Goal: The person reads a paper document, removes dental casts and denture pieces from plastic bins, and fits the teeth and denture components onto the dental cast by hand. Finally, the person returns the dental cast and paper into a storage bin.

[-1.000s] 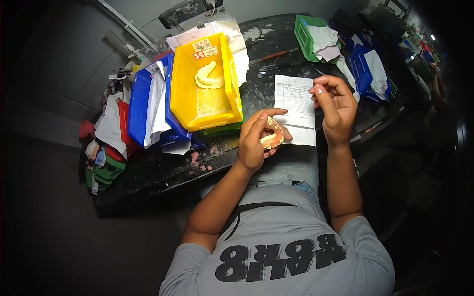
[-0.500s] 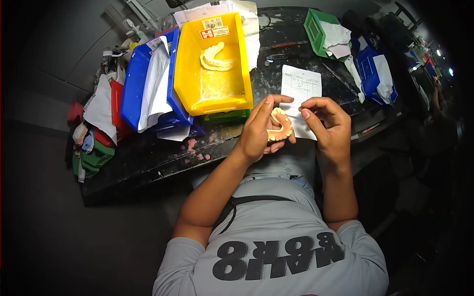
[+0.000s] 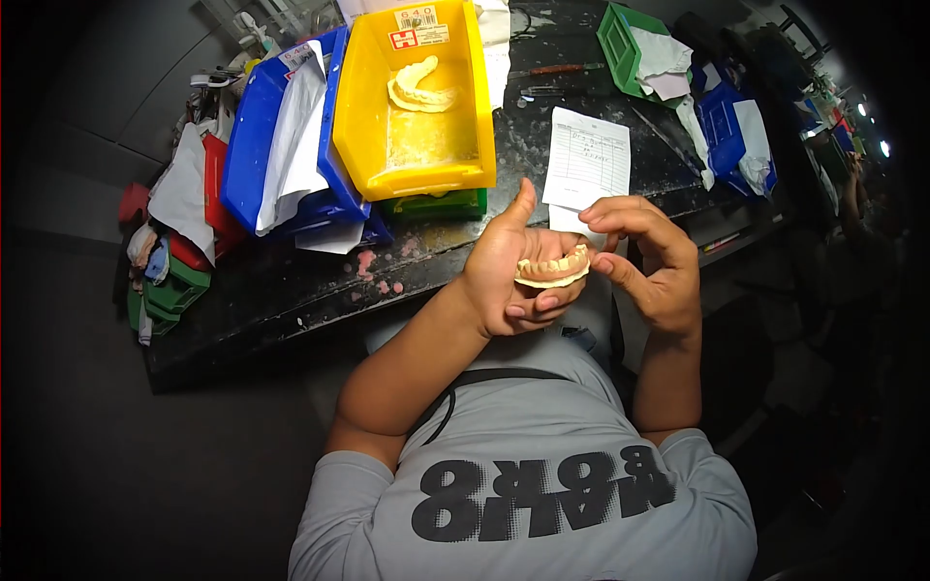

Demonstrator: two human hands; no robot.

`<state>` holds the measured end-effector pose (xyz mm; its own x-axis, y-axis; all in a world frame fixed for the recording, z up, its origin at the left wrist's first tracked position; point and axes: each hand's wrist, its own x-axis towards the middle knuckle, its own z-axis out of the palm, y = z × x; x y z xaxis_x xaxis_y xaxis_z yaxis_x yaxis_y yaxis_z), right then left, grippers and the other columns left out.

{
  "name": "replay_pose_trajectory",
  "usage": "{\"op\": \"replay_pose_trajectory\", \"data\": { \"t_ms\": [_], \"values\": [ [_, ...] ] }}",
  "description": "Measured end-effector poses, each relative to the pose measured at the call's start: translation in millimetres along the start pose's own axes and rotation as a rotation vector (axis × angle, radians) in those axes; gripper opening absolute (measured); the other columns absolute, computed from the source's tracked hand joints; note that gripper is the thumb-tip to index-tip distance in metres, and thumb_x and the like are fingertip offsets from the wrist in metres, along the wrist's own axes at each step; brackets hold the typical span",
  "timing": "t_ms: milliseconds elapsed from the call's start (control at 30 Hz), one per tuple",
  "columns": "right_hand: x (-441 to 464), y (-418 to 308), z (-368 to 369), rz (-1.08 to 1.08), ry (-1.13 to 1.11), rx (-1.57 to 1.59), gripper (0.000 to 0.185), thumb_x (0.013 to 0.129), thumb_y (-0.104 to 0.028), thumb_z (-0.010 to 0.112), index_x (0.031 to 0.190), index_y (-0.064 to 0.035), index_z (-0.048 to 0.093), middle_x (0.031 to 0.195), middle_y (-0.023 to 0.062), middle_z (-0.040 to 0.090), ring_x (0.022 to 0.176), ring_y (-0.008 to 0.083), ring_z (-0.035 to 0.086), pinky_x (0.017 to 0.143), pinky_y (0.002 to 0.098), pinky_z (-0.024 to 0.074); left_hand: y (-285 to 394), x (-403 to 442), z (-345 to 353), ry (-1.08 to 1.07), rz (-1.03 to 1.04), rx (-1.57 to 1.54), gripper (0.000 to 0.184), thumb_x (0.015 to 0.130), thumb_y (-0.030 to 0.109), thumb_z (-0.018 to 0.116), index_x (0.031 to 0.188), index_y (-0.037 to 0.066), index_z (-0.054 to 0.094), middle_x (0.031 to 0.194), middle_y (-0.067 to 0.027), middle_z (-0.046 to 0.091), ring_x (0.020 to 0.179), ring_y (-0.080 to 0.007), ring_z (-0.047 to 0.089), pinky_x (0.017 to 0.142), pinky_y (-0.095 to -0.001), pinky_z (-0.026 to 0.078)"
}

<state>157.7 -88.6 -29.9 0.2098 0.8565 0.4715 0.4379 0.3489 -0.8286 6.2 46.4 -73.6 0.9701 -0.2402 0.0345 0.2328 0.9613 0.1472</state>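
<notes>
1. Cupping the dental model (image 3: 554, 273) in an upturned palm, the person's left hand (image 3: 499, 274) has its fingers curled beneath the piece and its thumb raised clear.
2. The dental model sits there with its row of cream teeth uppermost, pinkish gum below them and a pale base along the lower edge.
3. Close beside it I see the right hand (image 3: 661, 263), half open, fingers bent, thumb apart from the forefinger. Whether it touches the model, or has hold of anything small, I cannot tell from here.
4. Just beyond the hands, a printed paper form (image 3: 588, 160) with some handwriting lies on the dark, paint-spotted counter (image 3: 325, 300).
5. Over to the left, a yellow bin (image 3: 412, 178) labelled 640 stands above a lower green bin (image 3: 441, 204), with a pale arch-shaped cast (image 3: 423, 92) inside it.
6. Beside the yellow bin is a blue bin (image 3: 250, 160) with white paper (image 3: 298, 145) in it.
7. Farther across the counter are a reddish tool (image 3: 560, 70) and, to the right, a far green bin (image 3: 617, 53) holding papers (image 3: 662, 63).
</notes>
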Motion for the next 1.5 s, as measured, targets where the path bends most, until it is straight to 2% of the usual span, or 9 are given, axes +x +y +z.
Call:
{"op": "replay_pose_trajectory", "data": {
  "t_ms": [67, 400, 733, 900, 1033, 1167, 1233, 1333, 1500],
  "values": [
    [0, -1, 0, 0.029, -0.010, 0.044, 0.029, 0.082, -0.010, 0.082, 0.107, -0.0017, 0.071, 0.112, 0.0120, 0.071, 0.097, 0.0178, 0.065, 0.076, 0.0279, 0.0487, -2, -3, 0, -0.049, -0.036, -0.137, 0.103, 0.091, 0.085, 0.015, 0.118, -0.006, 0.054, 0.057, -0.0165, 0.054, 0.030, -0.0159, 0.037, 0.027, -0.0250, 0.025],
    [0, -16, 7, 0.025, -0.069, -0.017, 0.033, 0.080, -0.008, 0.083, 0.110, -0.0004, 0.070, 0.105, 0.0087, 0.071, 0.092, 0.0142, 0.065, 0.077, 0.0285, 0.0498, 1, -7, 5, -0.054, -0.013, -0.085, 0.102, 0.093, 0.082, 0.017, 0.121, -0.009, 0.054, 0.053, -0.0140, 0.050, 0.030, -0.0155, 0.034, 0.029, -0.0251, 0.027],
    [-11, -19, 14, 0.176, 0.081, 0.293, 0.027, 0.088, -0.003, 0.076, 0.113, 0.0044, 0.067, 0.107, 0.0098, 0.070, 0.098, 0.0153, 0.066, 0.088, 0.0288, 0.0526, -18, -15, 47, 0.067, 0.076, 0.075, 0.086, 0.098, 0.077, 0.015, 0.115, 0.004, 0.056, 0.073, -0.0179, 0.058, 0.036, -0.0121, 0.037, 0.030, -0.0216, 0.028],
    [-18, -28, 18, -0.018, 0.221, 0.319, 0.034, 0.088, -0.008, 0.078, 0.116, 0.0077, 0.066, 0.109, 0.0133, 0.070, 0.100, 0.0171, 0.066, 0.088, 0.0283, 0.0524, -40, -19, 91, 0.333, 0.266, 0.606, 0.096, 0.095, 0.078, 0.002, 0.126, 0.001, 0.051, 0.077, -0.0260, 0.064, 0.037, -0.0142, 0.041, 0.034, -0.0221, 0.032],
    [-14, -45, 16, -0.194, 0.347, 0.172, 0.035, 0.086, -0.008, 0.080, 0.114, 0.0086, 0.067, 0.108, 0.0158, 0.070, 0.098, 0.0198, 0.067, 0.089, 0.0305, 0.0514, -49, -26, 82, 0.605, 0.590, 1.449, 0.128, 0.075, 0.095, -0.006, 0.121, 0.000, 0.067, 0.072, 0.0005, 0.062, 0.060, -0.0041, 0.046, 0.050, -0.0212, 0.030],
    [-12, -59, 14, -0.209, 0.398, 0.061, 0.035, 0.084, -0.005, 0.080, 0.113, 0.0094, 0.067, 0.106, 0.0168, 0.071, 0.097, 0.0202, 0.067, 0.089, 0.0308, 0.0512, -49, -30, 85, 0.521, 0.790, 1.648, 0.110, 0.089, 0.087, 0.011, 0.114, -0.004, 0.067, 0.072, -0.0016, 0.062, 0.058, -0.0053, 0.047, 0.051, -0.0228, 0.034],
    [-12, -64, 16, -0.235, 0.398, 0.033, 0.036, 0.083, -0.003, 0.080, 0.113, 0.0095, 0.067, 0.105, 0.0171, 0.071, 0.096, 0.0202, 0.067, 0.089, 0.0306, 0.0511, -49, -29, 87, 0.536, 0.878, 1.749, 0.087, 0.100, 0.070, 0.029, 0.114, -0.007, 0.066, 0.072, -0.0025, 0.061, 0.058, -0.0058, 0.049, 0.053, -0.0234, 0.038],
    [-12, -72, 19, -0.228, 0.429, -0.017, 0.036, 0.081, -0.002, 0.081, 0.113, 0.0097, 0.067, 0.104, 0.0171, 0.071, 0.094, 0.0200, 0.068, 0.088, 0.0303, 0.0515, -51, -24, 80, 0.481, 0.977, 1.688, 0.072, 0.105, 0.057, 0.036, 0.115, -0.008, 0.065, 0.071, -0.0024, 0.059, 0.059, -0.0059, 0.051, 0.054, -0.0238, 0.040],
    [-10, -81, 17, -0.262, 0.415, -0.120, 0.035, 0.080, 0.000, 0.082, 0.110, 0.0106, 0.067, 0.098, 0.0170, 0.071, 0.086, 0.0192, 0.068, 0.082, 0.0290, 0.0528, -52, -26, 80, 0.472, 0.936, 1.634, 0.075, 0.106, 0.058, 0.033, 0.115, -0.009, 0.064, 0.071, -0.0030, 0.057, 0.058, -0.0056, 0.049, 0.054, -0.0233, 0.039]
  ]
}}
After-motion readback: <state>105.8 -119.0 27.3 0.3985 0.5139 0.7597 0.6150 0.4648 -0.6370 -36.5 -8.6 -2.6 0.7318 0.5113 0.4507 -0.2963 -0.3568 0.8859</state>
